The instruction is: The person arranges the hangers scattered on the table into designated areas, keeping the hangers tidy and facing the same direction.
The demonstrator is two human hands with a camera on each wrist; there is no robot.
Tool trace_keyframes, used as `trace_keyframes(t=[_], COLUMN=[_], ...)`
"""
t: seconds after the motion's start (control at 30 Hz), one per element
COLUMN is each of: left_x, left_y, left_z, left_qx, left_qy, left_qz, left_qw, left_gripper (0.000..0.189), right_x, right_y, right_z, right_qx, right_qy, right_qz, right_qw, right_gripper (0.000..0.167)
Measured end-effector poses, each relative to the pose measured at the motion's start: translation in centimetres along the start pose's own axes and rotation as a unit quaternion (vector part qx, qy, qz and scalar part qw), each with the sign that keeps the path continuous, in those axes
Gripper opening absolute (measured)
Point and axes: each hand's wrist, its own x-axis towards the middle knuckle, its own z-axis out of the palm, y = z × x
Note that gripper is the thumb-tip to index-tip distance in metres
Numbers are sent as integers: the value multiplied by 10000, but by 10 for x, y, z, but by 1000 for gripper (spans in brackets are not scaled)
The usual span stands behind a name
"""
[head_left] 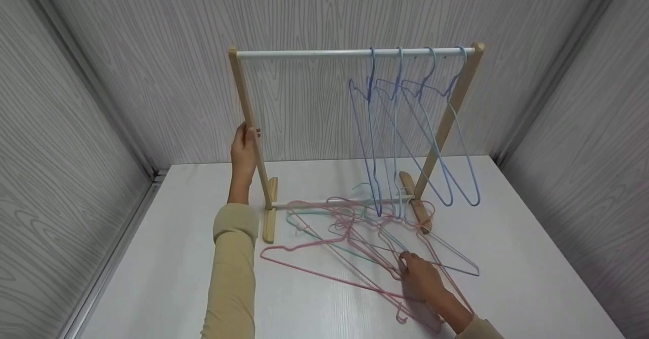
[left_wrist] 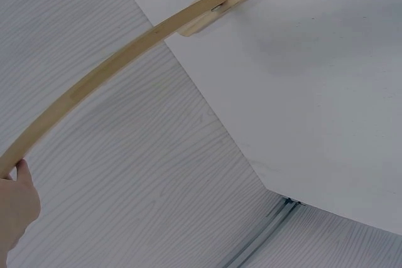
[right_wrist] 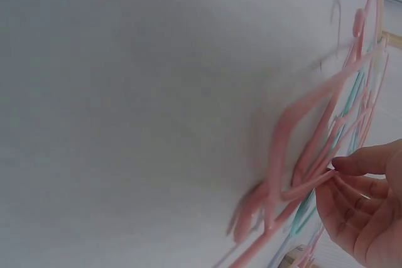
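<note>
"While the left hand [head_left: 244, 145] grips the left post [head_left: 243, 96] of a standing rack, what occupies the right hand [head_left: 422, 277]?"

"It pinches a pink hanger [right_wrist: 308, 187] between thumb and fingers, low in a tangled pile [head_left: 304, 269] on the white tabletop [head_left: 152, 258]."

"Which step does that suggest?"

"Picking one hanger from the tangle, most likely, with the left hand steadying the rack. The next move seems to call for easing the hanger free of those crossing it, then bringing its hook up toward the upper rail [head_left: 304, 53]."

"And the count, working outward?"

"Two hands, both holding something. Several pink hangers lie in the pile, with at least one teal hanger [head_left: 314, 212] and at least one bluish-grey hanger [head_left: 477, 269]; the strands overlap too closely for a firm figure."

"Beyond the pile?"

"One rack: two posts, two wooden feet [head_left: 269, 228], one upper rail and one white lower bar [head_left: 280, 205], which the pile partly overlaps in the head view. Four blue hangers [head_left: 373, 68] hang by their hooks toward the rail's right end."
</note>
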Motion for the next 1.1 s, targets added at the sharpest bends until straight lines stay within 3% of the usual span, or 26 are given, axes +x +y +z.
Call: trace_keyframes(t=[0.2,0.43,0.63,0.7,0.87,0.9,1.1], left_x=[2,2,1,-1,-2,1,1], left_y=[0,0,-1,5,6,0,-1], left_z=[1,1,0,-1,-1,-1,0], left_qx=[8,85,10,31,142,154,139], left_qy=[-28,-37,-56,-78,-37,-16,-24], left_qz=[20,-9,-77,-84,-41,-17,7], left_qw=[10000,10000,10000,9999,9999,9999,9999], left_gripper=[42,43,45,45,44,44,44], right_x=[-3,-3,-4,-4,-5,-6,-10], right_y=[0,3,3,3,1,0,-6], right_z=[2,4,3,3,4,4,5], right_qx=[369,184,484,513,578,589,501], right_qy=[342,1029,521,428,647,698,932], right_qz=[436,477,765,745,339,284,-113], right_qw=[9978,9934,9945,9950,9957,9954,9943], right_gripper=[29,27,34,36,33,32,29])
